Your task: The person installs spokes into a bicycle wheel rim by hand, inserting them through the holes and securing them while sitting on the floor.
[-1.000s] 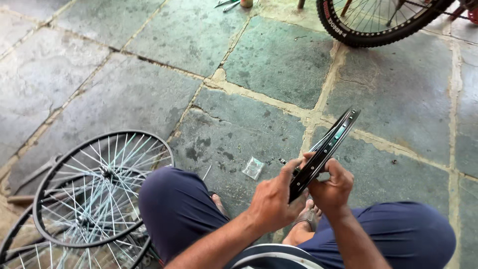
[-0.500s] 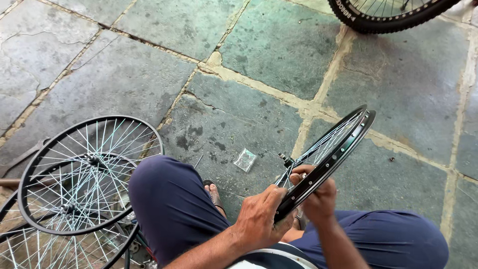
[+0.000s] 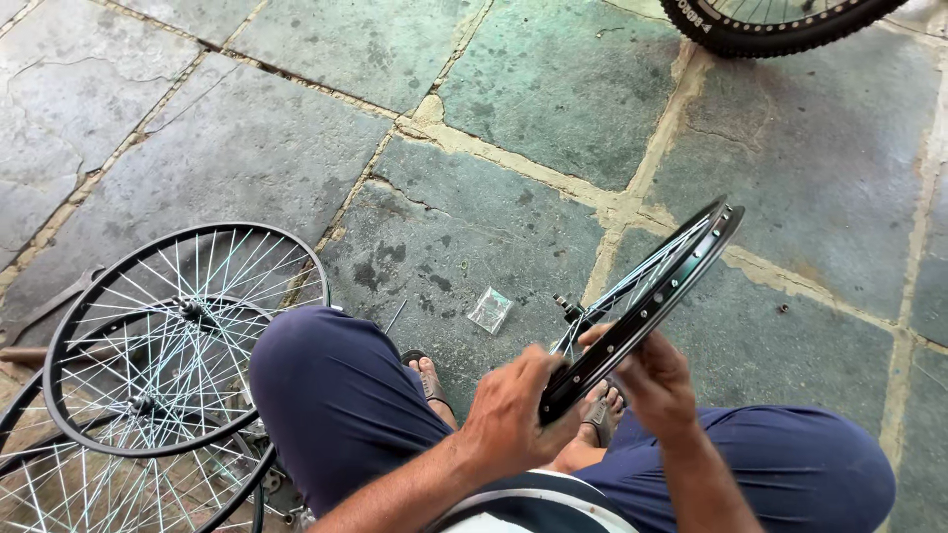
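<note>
Stone floor (image 3: 513, 128), stacked wheels (image 3: 178, 336), plastic packet (image 3: 490, 309)

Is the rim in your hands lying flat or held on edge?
On edge, tilted. The rim shows only its narrow black side, slanting up to the right, with the left hand and right hand gripping its lower end.

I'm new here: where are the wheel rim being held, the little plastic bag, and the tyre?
wheel rim (image 3: 664, 296), head view, black outer band.
plastic bag (image 3: 490, 309), head view, its middle.
tyre (image 3: 760, 35), head view, knobbly tread.

left hand (image 3: 513, 415): fingers curled, gripping | right hand (image 3: 657, 380): fingers wrapped, gripping | both forearms raised between bent knees
</note>
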